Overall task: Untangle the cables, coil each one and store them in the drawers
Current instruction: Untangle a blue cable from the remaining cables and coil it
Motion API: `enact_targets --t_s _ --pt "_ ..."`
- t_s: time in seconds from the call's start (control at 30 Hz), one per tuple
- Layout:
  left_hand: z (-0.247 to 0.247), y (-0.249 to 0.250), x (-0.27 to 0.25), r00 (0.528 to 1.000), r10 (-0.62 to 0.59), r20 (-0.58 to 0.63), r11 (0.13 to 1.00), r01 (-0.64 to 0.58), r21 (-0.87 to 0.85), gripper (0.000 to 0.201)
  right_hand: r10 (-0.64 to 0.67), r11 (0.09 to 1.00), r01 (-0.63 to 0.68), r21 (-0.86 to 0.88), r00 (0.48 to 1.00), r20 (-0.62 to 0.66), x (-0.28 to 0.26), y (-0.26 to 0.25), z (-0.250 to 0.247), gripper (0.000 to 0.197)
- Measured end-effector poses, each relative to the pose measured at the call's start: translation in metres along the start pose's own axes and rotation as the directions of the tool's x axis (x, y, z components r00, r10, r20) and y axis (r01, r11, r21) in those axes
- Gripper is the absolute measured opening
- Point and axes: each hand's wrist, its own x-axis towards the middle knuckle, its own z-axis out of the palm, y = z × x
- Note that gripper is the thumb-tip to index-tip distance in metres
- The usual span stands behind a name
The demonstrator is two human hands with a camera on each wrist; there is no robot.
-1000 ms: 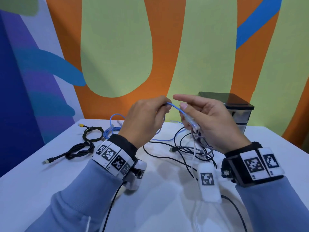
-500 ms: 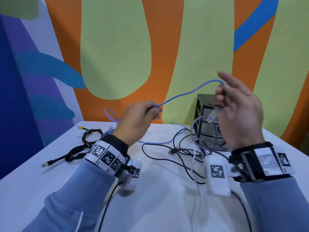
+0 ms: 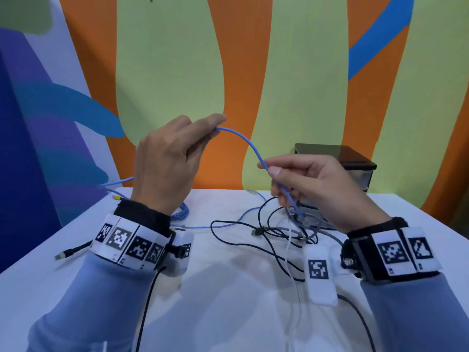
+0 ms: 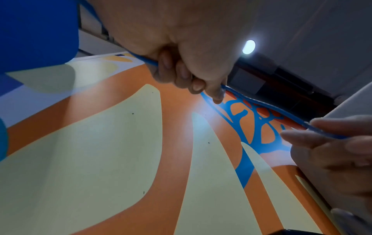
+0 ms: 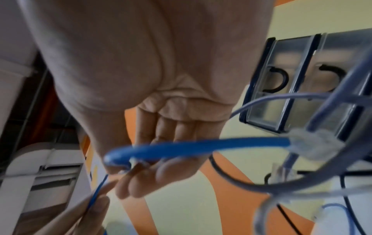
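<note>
A thin blue cable (image 3: 250, 146) arcs in the air between both hands above the white table (image 3: 228, 295). My left hand (image 3: 175, 153) grips it in curled fingers (image 4: 181, 74), raised higher. My right hand (image 3: 304, 179) pinches it between thumb and forefinger; its clear-plug end (image 5: 314, 146) hangs below the palm. More of the blue cable (image 3: 181, 212) lies looped behind my left wrist. A tangle of black, grey and white cables (image 3: 281, 232) lies on the table under my right hand. A small drawer unit (image 3: 355, 163) stands at the back right, drawers (image 5: 281, 82) closed.
A black cable with a metal plug (image 3: 71, 251) lies at the left edge of the table, partly hidden by my left wrist. A yellow-tipped plug (image 3: 116, 198) shows behind it. The painted wall (image 3: 177, 59) rises directly behind the table.
My left hand has risen with the blue cable. My right hand has come down and leftward from in front of the drawer unit, so the cable span between the hands is shorter.
</note>
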Motion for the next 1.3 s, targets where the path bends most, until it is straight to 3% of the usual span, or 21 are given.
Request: enact_targets --t_s 0.1,0.3,0.47,0.63,0.7,0.8,0.9,1.0,1.17,1.23,1.3 --pt "-0.004 0.013 0.001 0.998 0.061 0.01 0.996 -0.062 0.064 0.031 -0.001 0.997 -0.001 0.079 0.999 0.032 0.002 -0.002 0.013 0.032" --pt "0.005 0.045 -0.003 0.979 0.182 0.089 0.978 -0.19 0.089 0.03 0.029 0.974 -0.037 0.222 0.999 0.041 0.003 -0.004 0.022 0.028" --pt "0.012 0.035 -0.006 0.976 0.025 0.217 0.996 -0.043 0.078 0.041 0.086 0.852 -0.131 0.508 0.99 0.11 0.001 -0.011 0.012 0.036" --pt "0.021 0.024 -0.017 0.87 -0.179 0.46 0.982 0.13 0.137 0.043 0.066 0.75 -0.08 0.657 0.997 0.047 0.005 -0.004 0.006 0.039" --pt "0.021 0.019 -0.019 0.869 -0.215 0.445 0.975 0.169 0.143 0.037 0.103 0.767 -0.126 0.629 0.992 0.073 0.005 -0.001 -0.003 0.042" --pt "0.019 0.017 -0.018 0.933 -0.21 0.292 0.978 0.199 0.07 0.032 0.188 0.843 -0.229 0.486 0.973 0.132 0.005 0.0 -0.006 0.038" --pt "0.017 0.018 -0.014 0.944 -0.225 0.24 0.973 0.229 0.01 0.034 0.195 0.813 -0.246 0.527 0.969 0.152 0.005 -0.003 -0.002 0.031" --pt "0.016 0.021 -0.013 0.92 -0.232 0.314 0.973 0.215 0.089 0.03 0.186 0.774 -0.237 0.587 0.972 0.147 0.006 -0.006 0.001 0.036" --pt "0.023 0.04 -0.018 0.82 -0.174 0.546 0.979 0.082 0.189 0.032 0.172 0.78 -0.161 0.604 0.984 0.04 0.011 0.002 0.01 0.033" --pt "0.021 0.042 -0.018 0.848 -0.152 0.508 0.985 0.087 0.148 0.03 0.176 0.753 -0.152 0.64 0.984 0.028 0.012 0.004 0.009 0.034" --pt "0.021 0.038 -0.018 0.913 -0.13 0.388 0.991 0.112 0.069 0.025 0.189 0.735 -0.167 0.657 0.981 0.038 0.013 0.004 0.007 0.038"
